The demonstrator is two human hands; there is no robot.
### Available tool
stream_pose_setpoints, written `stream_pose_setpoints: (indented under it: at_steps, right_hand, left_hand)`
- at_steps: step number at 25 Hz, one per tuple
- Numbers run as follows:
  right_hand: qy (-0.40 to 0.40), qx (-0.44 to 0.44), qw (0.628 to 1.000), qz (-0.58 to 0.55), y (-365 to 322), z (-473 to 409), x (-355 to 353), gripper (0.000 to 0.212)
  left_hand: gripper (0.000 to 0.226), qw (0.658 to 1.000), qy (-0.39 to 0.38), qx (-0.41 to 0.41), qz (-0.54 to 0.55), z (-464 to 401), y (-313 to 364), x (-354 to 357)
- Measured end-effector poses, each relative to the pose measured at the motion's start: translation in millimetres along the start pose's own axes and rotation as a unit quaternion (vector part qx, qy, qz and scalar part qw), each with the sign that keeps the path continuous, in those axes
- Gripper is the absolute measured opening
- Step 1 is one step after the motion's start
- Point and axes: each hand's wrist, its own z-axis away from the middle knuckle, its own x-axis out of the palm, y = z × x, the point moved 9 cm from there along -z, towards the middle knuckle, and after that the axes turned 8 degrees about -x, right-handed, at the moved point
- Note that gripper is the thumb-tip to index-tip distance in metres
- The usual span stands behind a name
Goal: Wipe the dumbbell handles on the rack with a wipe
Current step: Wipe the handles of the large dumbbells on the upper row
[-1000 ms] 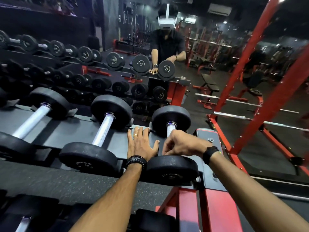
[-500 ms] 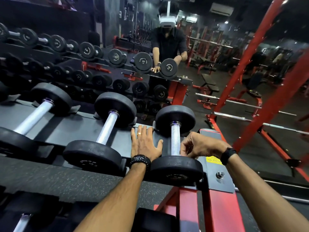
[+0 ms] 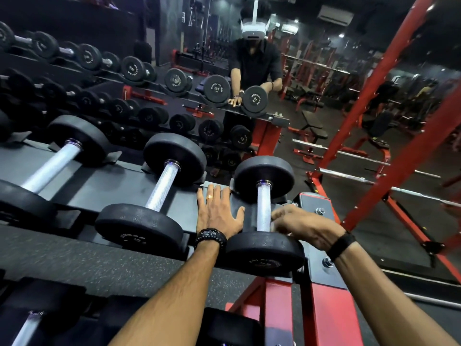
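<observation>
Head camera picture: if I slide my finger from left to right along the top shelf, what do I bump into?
Left silver-handled black dumbbell → middle silver-handled black dumbbell → left hand resting flat on the grey metal shelf → right-end silver-handled black dumbbell → right hand holding a white wipe.

Knurled shiny metal handle (image 3: 263, 208), matt rubbery black weights (image 3: 264, 177).

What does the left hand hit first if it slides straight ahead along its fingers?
Probably the mirror. The left hand lies flat on the rack shelf, fingertips near its back edge, passing between the middle dumbbell and right dumbbell. Depth is unclear.
</observation>
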Motion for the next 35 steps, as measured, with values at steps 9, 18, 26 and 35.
stream_pose_setpoints:
  at_steps: [9, 18, 26, 35]
  right_hand:
    - [-0.096, 0.065, 0.956, -0.271, 7.0, 6.9, 18.8, 0.055]
    - [-0.139, 0.019, 0.933, -0.332, -0.3, -11.3, 44.4, 0.042]
    - [-0.064, -0.008, 0.981, -0.182, -9.1, -5.8, 31.1, 0.029]
    - [0.1, -0.033, 0.994, 0.023, -2.1, 0.6, -10.9, 0.053]
  left_hand:
    - [0.062, 1.0, 0.003, 0.002, 0.01, 2.9, 0.0, -1.3]
    - [0.062, 0.999, 0.008, 0.004, 0.031, 2.1, 0.0, -1.5]
    - [0.059, 0.998, 0.027, 0.009, 0.049, 2.3, 0.3, -4.5]
    - [0.055, 0.998, 0.032, 0.005, 0.045, 5.1, -1.0, -6.9]
